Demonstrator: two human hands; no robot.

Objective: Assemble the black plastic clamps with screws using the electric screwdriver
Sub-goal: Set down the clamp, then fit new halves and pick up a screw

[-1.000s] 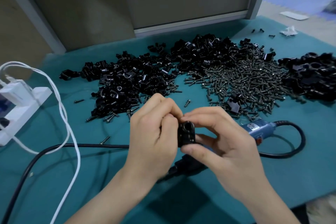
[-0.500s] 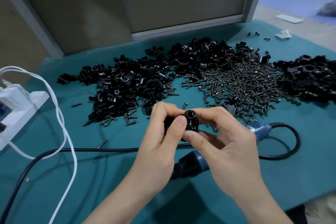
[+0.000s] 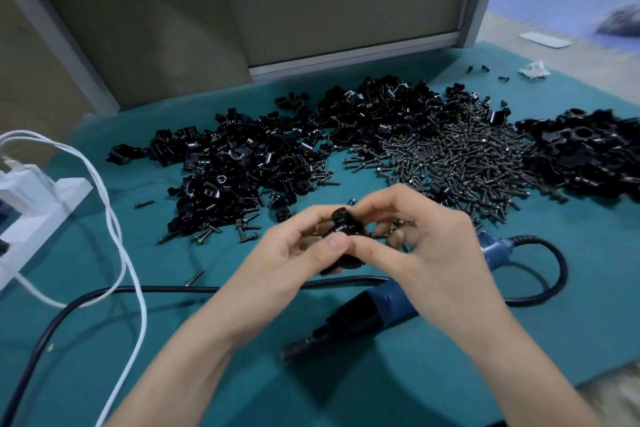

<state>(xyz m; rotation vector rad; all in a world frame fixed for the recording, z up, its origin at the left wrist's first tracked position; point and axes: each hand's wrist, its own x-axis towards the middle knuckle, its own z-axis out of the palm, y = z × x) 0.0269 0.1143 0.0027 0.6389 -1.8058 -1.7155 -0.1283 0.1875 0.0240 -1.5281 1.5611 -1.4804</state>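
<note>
Centrally, above the teal bench (image 3: 519, 340), the left hand (image 3: 294, 253) and right hand (image 3: 426, 253) both pinch one black clamp (image 3: 346, 225). Its parts seem to be being fitted together. Next likely needs a screw from the screw pile (image 3: 460, 156), then the electric screwdriver (image 3: 367, 315) lying below.

A white power strip (image 3: 41, 211) is sitting at the left edge of the teal mat (image 3: 571, 322), its white cables (image 3: 110, 211) trailing toward the near side. A crumpled tissue (image 3: 533, 69) is lying far right.
</note>
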